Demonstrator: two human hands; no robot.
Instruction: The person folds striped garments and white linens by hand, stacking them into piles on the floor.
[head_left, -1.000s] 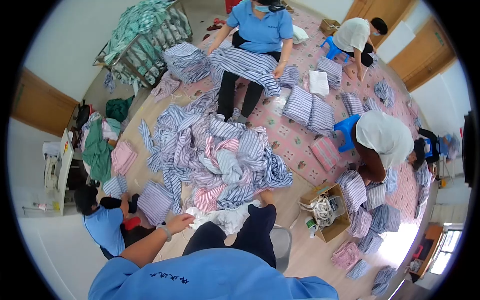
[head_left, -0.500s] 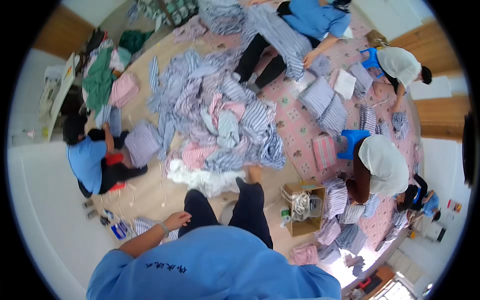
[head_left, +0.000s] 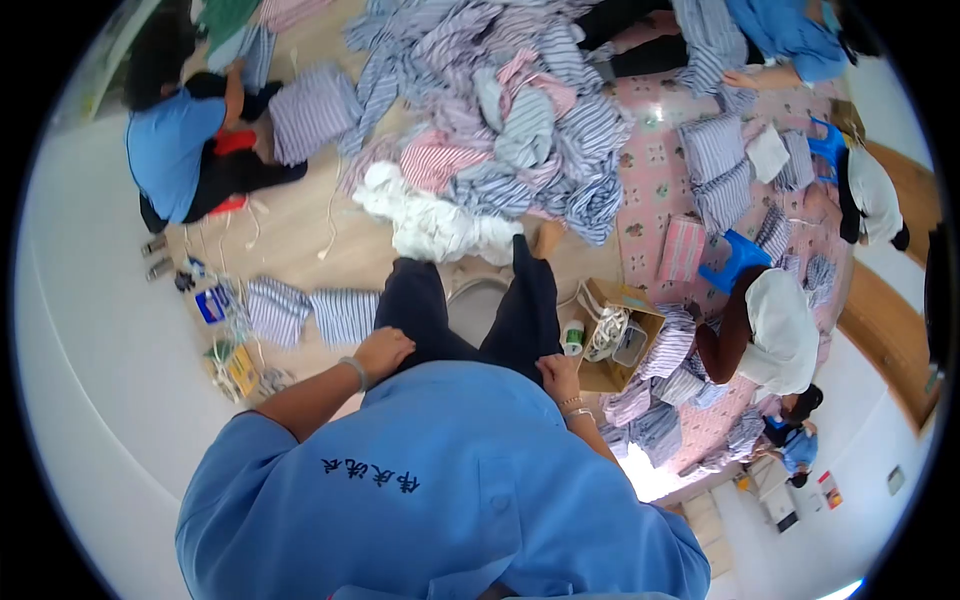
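My left hand point(head_left: 386, 352) is on the dark trousers point(head_left: 418, 305) at my left thigh, its fingers curled together on the cloth. At the other thigh my right hand point(head_left: 558, 376) pinches the trouser cloth. Beyond my knees lies a crumpled white cloth point(head_left: 430, 222), beside a big loose heap of striped garments point(head_left: 525, 130) in blue, grey and red. A grey round stool or basin point(head_left: 478, 312) shows between my legs. Folded striped pieces point(head_left: 345, 315) lie on the floor left of my left knee.
A cardboard box point(head_left: 645, 328) with white straps stands right of my leg. A co-worker in blue point(head_left: 172, 150) sits at the left by a folded stack point(head_left: 312, 112). Others sit at the right near blue stools point(head_left: 738, 258), among folded stacks on a pink mat point(head_left: 640, 215).
The view has tilted down and the heap now sits higher in the frame. My left hand has come onto my thigh. My right hand, out of sight half a second ago, now shows.
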